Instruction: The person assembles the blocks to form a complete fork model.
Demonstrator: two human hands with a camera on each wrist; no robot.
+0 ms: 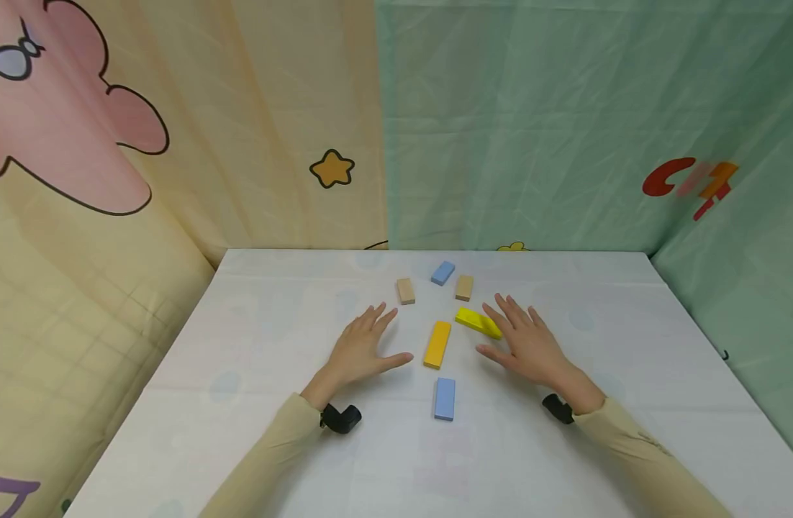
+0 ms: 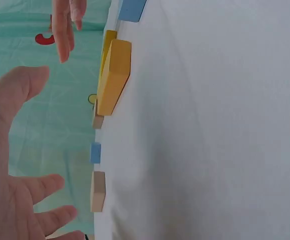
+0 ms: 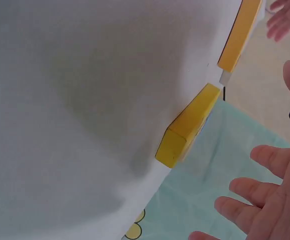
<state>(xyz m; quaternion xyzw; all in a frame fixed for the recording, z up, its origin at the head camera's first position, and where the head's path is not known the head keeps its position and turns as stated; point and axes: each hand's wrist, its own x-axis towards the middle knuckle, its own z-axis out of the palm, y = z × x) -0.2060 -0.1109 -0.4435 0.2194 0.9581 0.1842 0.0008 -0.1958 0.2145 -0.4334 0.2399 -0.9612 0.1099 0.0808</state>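
Observation:
My left hand (image 1: 360,349) hovers with spread fingers left of an orange block (image 1: 437,345), holding nothing. On the other side my right hand (image 1: 529,345) is also spread and empty, its fingertips beside a bright yellow block (image 1: 478,323). In the right wrist view the yellow block (image 3: 187,125) lies flat on the cloth, apart from the fingers. Nearer the front lies a blue block (image 1: 445,398). Farther back are a wooden block (image 1: 406,291), a second wooden block (image 1: 464,288) and a smaller-looking blue block (image 1: 443,273).
A white cloth covers the table (image 1: 241,446), which ends at a back edge against a cream curtain (image 1: 273,108) and a green curtain (image 1: 532,108). Black cameras are strapped on the left wrist (image 1: 341,419) and the right wrist (image 1: 558,409).

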